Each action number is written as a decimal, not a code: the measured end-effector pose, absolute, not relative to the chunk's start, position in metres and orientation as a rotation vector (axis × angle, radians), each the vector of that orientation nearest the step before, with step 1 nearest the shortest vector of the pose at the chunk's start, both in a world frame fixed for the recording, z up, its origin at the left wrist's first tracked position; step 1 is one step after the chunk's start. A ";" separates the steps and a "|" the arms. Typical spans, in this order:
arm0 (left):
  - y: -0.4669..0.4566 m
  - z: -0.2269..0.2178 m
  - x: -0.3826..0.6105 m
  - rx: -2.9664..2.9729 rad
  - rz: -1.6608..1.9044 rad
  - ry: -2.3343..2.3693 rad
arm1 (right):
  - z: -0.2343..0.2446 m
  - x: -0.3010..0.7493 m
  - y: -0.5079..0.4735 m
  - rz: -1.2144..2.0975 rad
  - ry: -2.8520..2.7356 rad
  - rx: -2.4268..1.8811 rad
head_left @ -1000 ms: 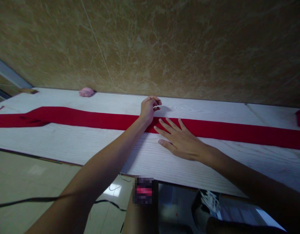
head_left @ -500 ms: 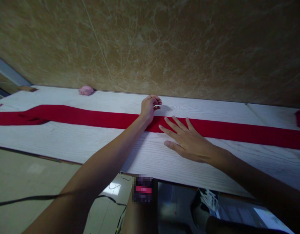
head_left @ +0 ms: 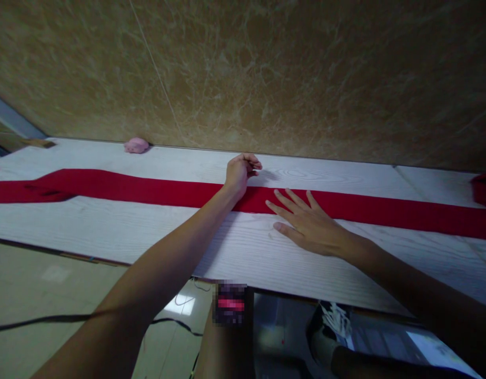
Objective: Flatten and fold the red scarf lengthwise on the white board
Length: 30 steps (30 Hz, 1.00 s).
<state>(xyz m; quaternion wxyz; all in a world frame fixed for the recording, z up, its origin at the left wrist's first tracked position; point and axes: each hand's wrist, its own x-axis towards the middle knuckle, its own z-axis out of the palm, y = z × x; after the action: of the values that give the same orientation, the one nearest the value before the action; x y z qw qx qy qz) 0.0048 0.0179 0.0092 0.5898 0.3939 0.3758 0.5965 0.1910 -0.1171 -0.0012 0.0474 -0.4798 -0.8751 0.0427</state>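
Note:
A long red strip of cloth [head_left: 179, 195] lies flat across the white wood-grain table [head_left: 235, 247], running past both sides of the view. Toward its left end it widens into a loose fold. My left forearm and wrist cross over the strip. Beyond the strip's far edge, my left hand [head_left: 241, 171] is loosely curled, with a gap between thumb and fingers and nothing visible in it. My right hand [head_left: 309, 223] is spread with the palm down. Its fingertips lie over the red cloth, and its thumb is over the bare tabletop on the near side.
A pink lump-like object [head_left: 136, 146] sits against the marbled wall [head_left: 243, 79] at the back left. Farther left is a small brown block [head_left: 39, 142]. Bunched dark red cloth [head_left: 483, 189] lies at the right edge. A black cable [head_left: 41, 319] hangs below the table.
My right hand has shifted slightly right along the strip, fingers still spread. My left hand keeps its curled pose. The whole view has moved slightly.

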 end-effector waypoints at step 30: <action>0.015 0.013 0.008 0.923 1.398 0.876 | -0.004 0.215 -0.110 0.135 -2.671 -1.617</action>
<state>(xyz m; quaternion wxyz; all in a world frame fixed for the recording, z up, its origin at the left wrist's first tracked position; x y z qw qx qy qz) 0.0076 0.0150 0.0126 0.5856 0.3957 0.3756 0.5996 0.2151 -0.1100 -0.0041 0.0080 -0.5174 -0.8546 0.0432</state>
